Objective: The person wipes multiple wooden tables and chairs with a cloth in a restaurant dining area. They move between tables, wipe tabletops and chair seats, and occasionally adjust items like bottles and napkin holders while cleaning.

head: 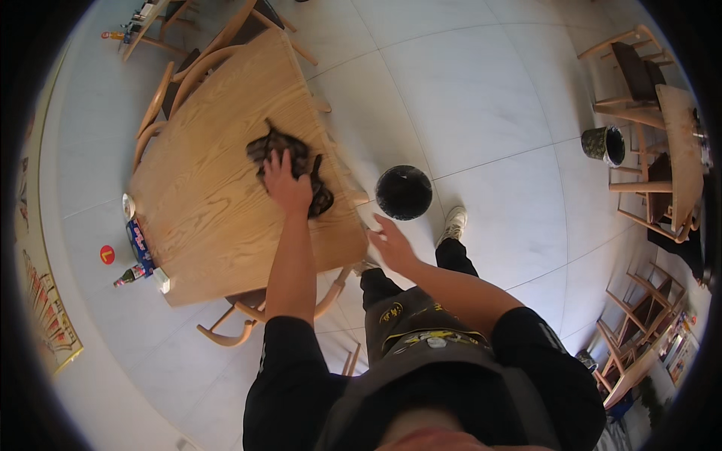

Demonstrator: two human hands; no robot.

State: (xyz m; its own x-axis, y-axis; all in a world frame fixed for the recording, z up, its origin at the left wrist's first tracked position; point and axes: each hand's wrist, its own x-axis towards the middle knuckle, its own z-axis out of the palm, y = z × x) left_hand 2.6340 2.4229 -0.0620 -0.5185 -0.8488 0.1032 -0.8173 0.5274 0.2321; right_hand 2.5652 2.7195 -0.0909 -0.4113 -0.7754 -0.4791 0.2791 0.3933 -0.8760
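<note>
My left hand (287,183) lies palm down, fingers spread, on a crumpled dark patterned cloth (282,146). The cloth rests on a light wooden table (208,180), near its right edge, with a loose part bunched up beside my wrist. Whether my fingers grip the cloth or only press on it, I cannot tell. Off the table's edge, my right hand (392,242) hangs in the air with its fingers apart and holds nothing. Just beyond it, a round bin with a black liner (404,193) stands on the tiled floor.
Wooden chairs (211,73) line the table's far side; another chair (242,327) is at its near edge. A small white bowl (128,206), a blue packet (139,242) and a bottle (131,275) are along the left end. Another bin (602,145) stands by the right-hand table (679,158).
</note>
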